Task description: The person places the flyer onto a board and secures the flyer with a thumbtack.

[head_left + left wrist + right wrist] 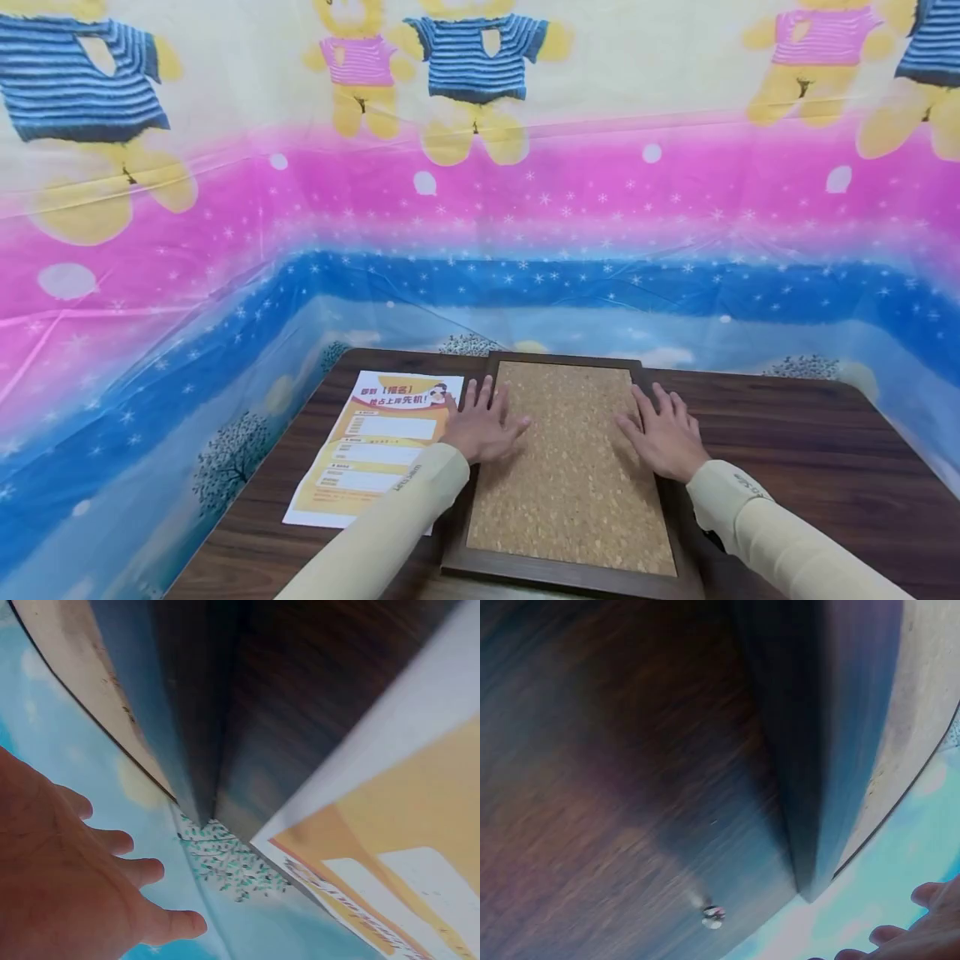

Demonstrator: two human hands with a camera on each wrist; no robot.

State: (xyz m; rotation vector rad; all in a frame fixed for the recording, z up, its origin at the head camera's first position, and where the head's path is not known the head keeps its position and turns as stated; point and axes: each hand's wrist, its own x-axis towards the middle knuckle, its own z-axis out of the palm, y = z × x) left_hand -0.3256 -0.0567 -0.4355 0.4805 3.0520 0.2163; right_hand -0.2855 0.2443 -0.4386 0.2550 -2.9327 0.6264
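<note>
A cork board [566, 475] in a dark wooden frame lies on the table between both hands. My left hand [483, 423], fingers spread, is over the frame's left side. On the opposite side, my right hand [666, 433] is over the frame's right side with its fingers spread too. Neither hand holds anything. Both wrist views show the palms lifted: the left palm [67, 877] and the fingers of the right hand [915, 930] appear apart from the frame's edge.
A printed orange and white sheet [375, 450] lies left of the board. A small shiny object [713, 916], its kind unclear, sits on the tabletop right of the frame. The dark wood table [810, 467] stands against a printed cloth backdrop [570, 200].
</note>
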